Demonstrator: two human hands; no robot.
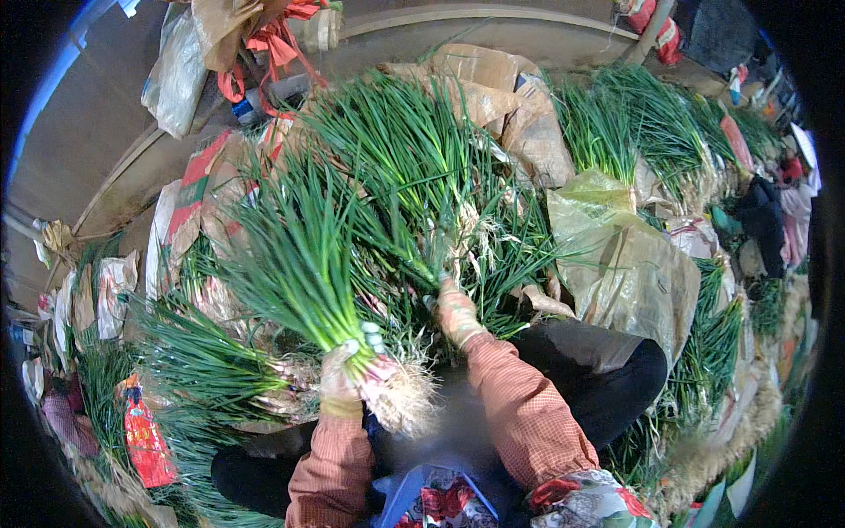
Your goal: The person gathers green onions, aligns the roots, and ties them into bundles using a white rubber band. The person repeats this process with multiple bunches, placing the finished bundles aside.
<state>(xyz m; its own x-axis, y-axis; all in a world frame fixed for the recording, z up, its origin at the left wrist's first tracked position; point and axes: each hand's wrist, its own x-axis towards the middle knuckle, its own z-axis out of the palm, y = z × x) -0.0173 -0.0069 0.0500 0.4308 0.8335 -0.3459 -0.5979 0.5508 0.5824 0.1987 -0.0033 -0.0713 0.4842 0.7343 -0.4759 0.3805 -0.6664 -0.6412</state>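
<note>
My left hand [338,377], in a pale glove, grips a thick bunch of green onions [323,284] just above the pinkish bulbs. The leaves fan up and to the left, while the tangled pale roots [403,399] hang toward my lap. Farther forward, my gloved right hand [457,313] closes around some green onion stalks [416,264], whose lower ends are mostly hidden by the fingers. Beyond it lies a large pile of green onions [396,138], with white roots [485,234] facing me. Another bundle of green onions [218,363] rests left of my left hand.
A translucent yellowish plastic sheet [620,244] lies by my right knee [594,376]. Brown wrapping [538,132] sits behind the pile. Red ribbons [277,46] hang at upper left. A red packet [148,439] lies at lower left. Another person [759,218] is at far right.
</note>
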